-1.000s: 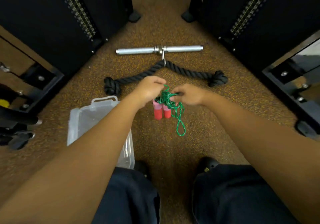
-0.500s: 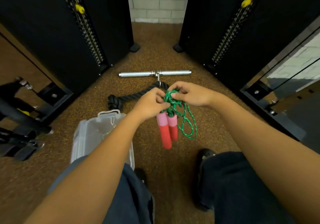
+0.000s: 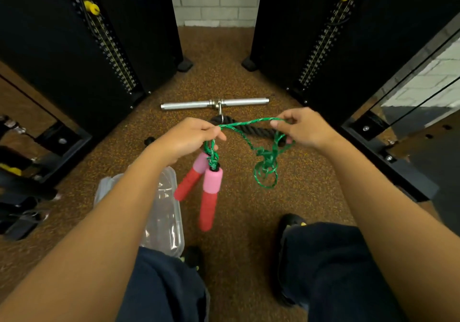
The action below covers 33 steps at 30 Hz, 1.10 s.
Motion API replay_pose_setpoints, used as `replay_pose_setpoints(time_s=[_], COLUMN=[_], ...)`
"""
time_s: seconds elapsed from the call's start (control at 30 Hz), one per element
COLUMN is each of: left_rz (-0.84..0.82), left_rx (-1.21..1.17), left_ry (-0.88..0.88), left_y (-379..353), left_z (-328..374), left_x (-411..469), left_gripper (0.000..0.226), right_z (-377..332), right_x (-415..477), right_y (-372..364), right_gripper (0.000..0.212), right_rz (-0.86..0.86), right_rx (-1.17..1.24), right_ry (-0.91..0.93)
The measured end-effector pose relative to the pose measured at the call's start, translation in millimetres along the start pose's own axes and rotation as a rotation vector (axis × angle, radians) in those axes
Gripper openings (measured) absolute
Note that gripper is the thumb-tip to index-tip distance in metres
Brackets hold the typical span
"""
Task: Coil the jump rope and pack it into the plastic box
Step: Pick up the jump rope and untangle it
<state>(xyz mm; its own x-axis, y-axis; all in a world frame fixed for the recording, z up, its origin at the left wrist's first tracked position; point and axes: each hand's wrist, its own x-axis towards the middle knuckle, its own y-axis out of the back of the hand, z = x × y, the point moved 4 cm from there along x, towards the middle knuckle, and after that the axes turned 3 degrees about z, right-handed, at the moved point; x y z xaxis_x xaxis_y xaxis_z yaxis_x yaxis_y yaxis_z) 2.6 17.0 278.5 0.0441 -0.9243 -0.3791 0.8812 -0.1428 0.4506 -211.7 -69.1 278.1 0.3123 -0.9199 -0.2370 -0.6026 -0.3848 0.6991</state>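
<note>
The jump rope has a green cord (image 3: pixel 251 125) and two pink-and-red foam handles (image 3: pixel 208 197). My left hand (image 3: pixel 189 136) pinches the cord just above the handles, which dangle below it in the air. My right hand (image 3: pixel 305 127) pinches the cord further along, so a short stretch runs between my hands. A tangled bunch of cord loops (image 3: pixel 266 170) hangs under my right hand. The clear plastic box (image 3: pixel 164 222) lies on the floor beneath my left forearm, partly hidden by it.
A steel bar handle (image 3: pixel 189 104) and a thick black rope attachment (image 3: pixel 258 131) lie on the brown floor beyond my hands. Black weight-stack towers (image 3: pixel 119 35) stand left and right. My knees and shoes (image 3: pixel 291 224) fill the bottom of the view.
My hands have drawn apart, pulling a length of green cord out of the bunch. The handles now hang lower from my left hand and the loops have shifted to the right.
</note>
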Motion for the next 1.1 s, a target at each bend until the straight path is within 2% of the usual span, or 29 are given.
replay_pose_setpoints(time_s=[0.1,0.23,0.4,0.5,0.6,0.67,0.77,0.87,1.0,1.1], left_rz=[0.062,0.120,0.026,-0.014,-0.073,-0.145,-0.262,-0.229,-0.234,-0.182], left_rx=[0.045,0.037,0.011,0.053,0.101,0.197,0.308,0.349,0.255,0.134], left_ry=[-0.021,-0.034,-0.005,-0.003,-0.060,-0.078,-0.059,-0.089,-0.060,-0.031], left_y=[3.8,3.9,-13.8,-27.4,-39.0,-44.5,-54.2,-59.8,-60.7,-50.3], left_z=[0.8,5.9,11.4,14.4,19.2,17.6,13.0,9.5,8.5,9.8], left_x=[5.2,8.7,6.1,4.8,2.2,2.6,2.8,8.3,10.5,10.7], left_gripper=[0.030,0.026,0.013,0.027,0.032,0.034,0.050,0.039,0.025,0.009], right_z=[0.1,-1.5,-12.3,-20.4,-26.7,-28.5,-29.1,-27.7,-22.0,-11.5], right_x=[-0.5,-4.5,-10.6,-11.2,-11.7,-11.8,-12.2,-11.6,-7.5,-3.4], right_y=[13.8,9.7,-9.2,-19.0,-22.5,-21.6,-20.3,-21.8,-17.2,-12.1], right_gripper=[0.030,0.032,0.026,0.026,0.028,0.026,0.027,0.030,0.031,0.031], right_rz=[0.105,0.050,-0.140,-0.197,-0.231,-0.238,-0.244,-0.239,-0.187,-0.111], right_rx=[-0.124,-0.118,0.224,0.374,0.572,0.698,0.854,0.999,1.028,0.793], right_ry=[-0.038,-0.045,-0.091,-0.143,-0.263,-0.332,-0.421,-0.499,-0.555,-0.530])
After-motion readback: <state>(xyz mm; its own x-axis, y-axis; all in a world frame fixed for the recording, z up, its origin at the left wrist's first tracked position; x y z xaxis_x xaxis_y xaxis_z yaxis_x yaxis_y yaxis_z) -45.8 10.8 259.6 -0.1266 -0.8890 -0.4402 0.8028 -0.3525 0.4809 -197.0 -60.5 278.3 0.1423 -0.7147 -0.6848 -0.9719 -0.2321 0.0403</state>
